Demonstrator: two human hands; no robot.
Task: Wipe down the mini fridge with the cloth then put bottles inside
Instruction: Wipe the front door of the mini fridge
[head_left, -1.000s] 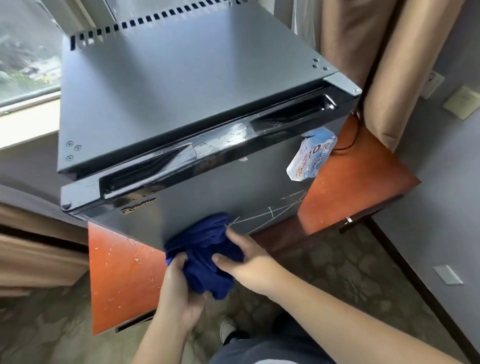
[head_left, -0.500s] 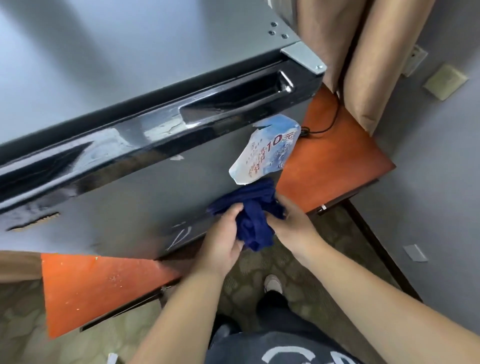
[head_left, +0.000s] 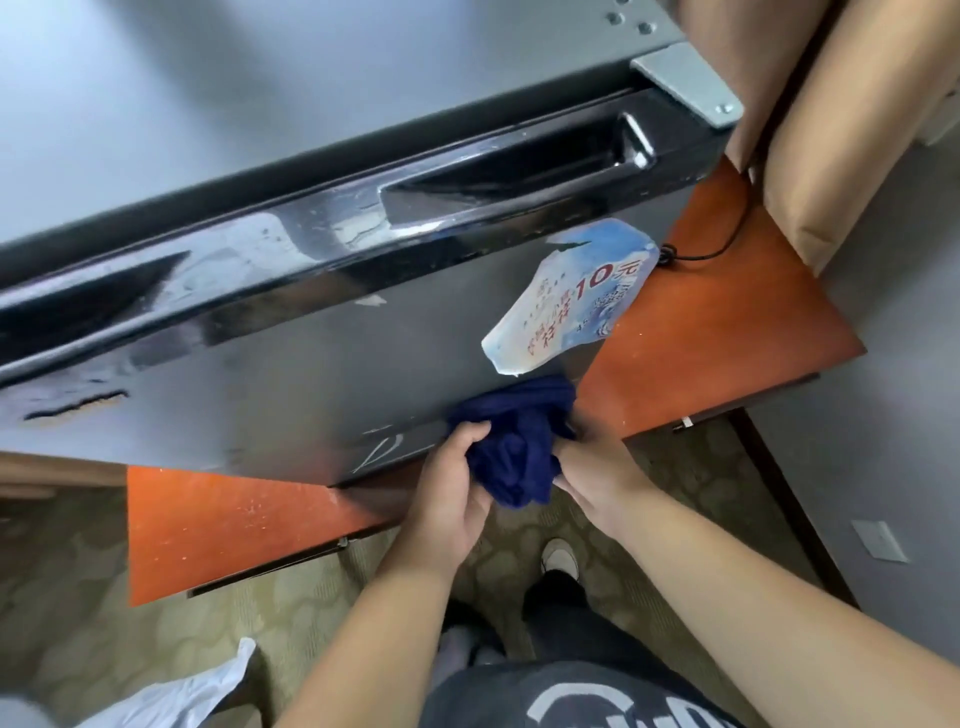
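Blue cloth (head_left: 519, 441) was bunched low on the mini fridge (head_left: 260, 389) door, my left hand (head_left: 452, 488) and right hand (head_left: 592, 467) both gripping it. Wiping upward could snag, tear the peeling sticker (head_left: 566, 296).

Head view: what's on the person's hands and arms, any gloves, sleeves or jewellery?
The left hand and right hand are bare: no gloves, rings or watch visible. Both forearms are uncovered as far as the frame shows, with no sleeve in sight. Below them is a dark top with pale lettering.
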